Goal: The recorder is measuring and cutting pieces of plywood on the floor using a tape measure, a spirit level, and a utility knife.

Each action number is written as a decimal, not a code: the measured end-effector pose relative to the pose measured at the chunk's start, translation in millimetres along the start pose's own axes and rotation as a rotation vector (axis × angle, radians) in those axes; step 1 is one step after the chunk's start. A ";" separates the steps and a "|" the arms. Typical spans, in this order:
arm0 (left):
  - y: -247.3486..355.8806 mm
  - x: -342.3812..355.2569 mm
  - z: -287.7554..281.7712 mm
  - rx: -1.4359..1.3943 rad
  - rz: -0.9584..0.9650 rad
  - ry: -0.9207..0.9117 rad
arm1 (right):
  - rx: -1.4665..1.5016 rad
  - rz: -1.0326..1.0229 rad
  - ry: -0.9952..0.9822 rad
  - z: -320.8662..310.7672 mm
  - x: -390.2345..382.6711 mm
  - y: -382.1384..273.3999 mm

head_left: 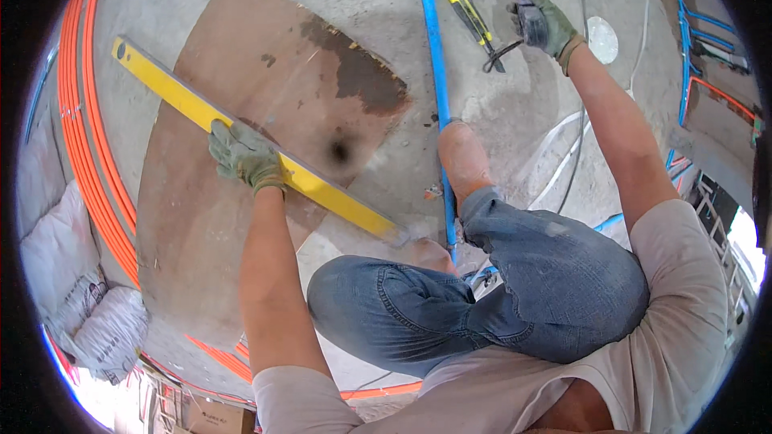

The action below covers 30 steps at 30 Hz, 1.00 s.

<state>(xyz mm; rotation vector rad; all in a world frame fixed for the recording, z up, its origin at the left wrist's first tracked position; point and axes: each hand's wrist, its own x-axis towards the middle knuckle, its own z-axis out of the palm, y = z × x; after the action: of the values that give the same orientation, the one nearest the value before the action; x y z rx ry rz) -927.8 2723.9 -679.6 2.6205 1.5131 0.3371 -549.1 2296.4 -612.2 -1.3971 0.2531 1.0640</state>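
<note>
Head view: noted, a yellow spirit level [322, 183] laid slantwise across a large brown board [233, 48], running from upper left to lower right, with the far lower end near the person's knee. Seen grasping it at about mid-length: the left hand [245, 154], gloved in grey-green, with fingers bent over the upper edge. Recorded on the board: dark staining along the right-hand edge and one round black spot just beside the level.

Seen raised over the concrete floor [354, 0] at upper right: the right hand [547, 20], likewise gloved, clenched about a dark-handled tool [531, 22] with a metal end cut off by the frame edge; exact kind not determinable. Found lying just left of it: a yellow-and-black hand tool [466, 10], near a black loop [503, 56]. Also noted: a blue pipe [433, 48] running between board and hand tool, a white round item [601, 40] just beside the right wrist, orange pipes [78, 137] along the left, and white sacks [117, 329] at lower left.
</note>
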 end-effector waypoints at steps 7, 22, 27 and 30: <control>0.8 -1.0 -1.3 -0.022 -0.064 -0.058 | -1.031 -0.119 0.663 -35.1 -26.7 29.3; 3.8 2.2 -8.0 -0.059 -0.087 -0.014 | -1.163 -0.009 0.203 121.8 -9.4 15.8; 3.6 3.3 -7.4 -0.069 -0.114 -0.046 | -0.432 -0.277 -0.011 154.8 -55.3 -7.9; 3.6 3.4 -6.3 -0.023 -0.109 -0.032 | -0.376 -0.090 -0.139 184.5 -66.0 -16.9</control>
<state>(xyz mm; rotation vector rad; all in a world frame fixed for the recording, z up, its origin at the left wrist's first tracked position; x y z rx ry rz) -924.6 2724.8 -672.3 2.5019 1.6233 0.2996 -651.7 2430.8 -511.7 -1.6412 -0.1170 1.1677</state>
